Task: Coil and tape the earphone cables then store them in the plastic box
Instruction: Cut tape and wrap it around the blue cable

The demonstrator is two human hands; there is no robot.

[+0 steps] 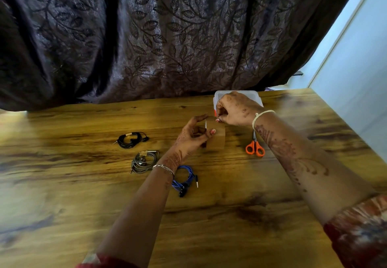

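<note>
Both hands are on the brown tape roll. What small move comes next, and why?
Probably the right hand draws a short strip off the tape roll, which the left hand steadies. Its fingertips pinch at the roll's top edge, the blue earphone coil shows no visible tape, and the scissors lie unused nearby.

Daylight is admitted from the right, past the dark curtain [146,37]; the bench [83,184] is warmly lit; edges are smeared and bowed.
</note>
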